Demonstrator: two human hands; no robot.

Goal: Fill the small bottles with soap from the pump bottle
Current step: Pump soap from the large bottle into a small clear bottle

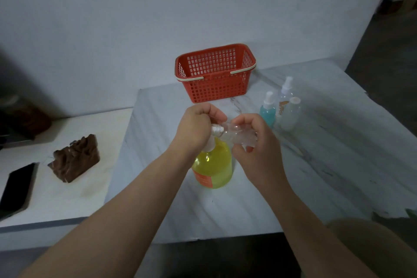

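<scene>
- Left hand is clenched over the head of the pump bottle, which holds yellow soap and stands on the counter.
- Right hand grasps a clear small bottle sideways, its neck at the pump.
- Teal-filled bottle stands near the right.

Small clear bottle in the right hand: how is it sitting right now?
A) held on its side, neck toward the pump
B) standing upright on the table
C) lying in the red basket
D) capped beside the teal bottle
A: the right hand holds the small clear bottle sideways, its threaded neck at the top of the pump bottle, under the left hand.
</scene>
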